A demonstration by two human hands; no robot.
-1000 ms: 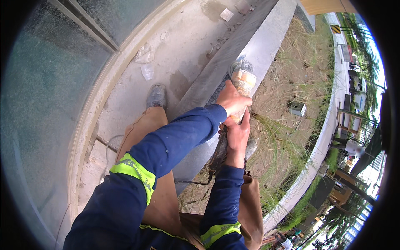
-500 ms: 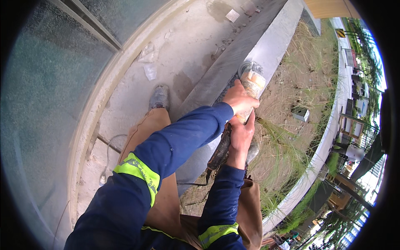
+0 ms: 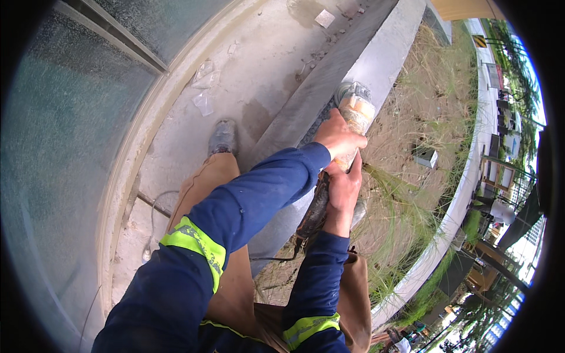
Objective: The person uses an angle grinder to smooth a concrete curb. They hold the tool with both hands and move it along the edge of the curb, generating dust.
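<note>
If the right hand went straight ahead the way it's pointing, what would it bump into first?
Most likely the left hand: it sits just ahead of the right hand on the same power tool. They look very close; this view doesn't show clearly whether they touch.

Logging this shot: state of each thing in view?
Tool: gripped, head at ledge; running or not, can't tell
Left grip: closed on tool
Right grip: closed behind it, on tool
Cord: bent, trailing
Shoe: dusty, on floor
Floor: littered, dark patches
</note>
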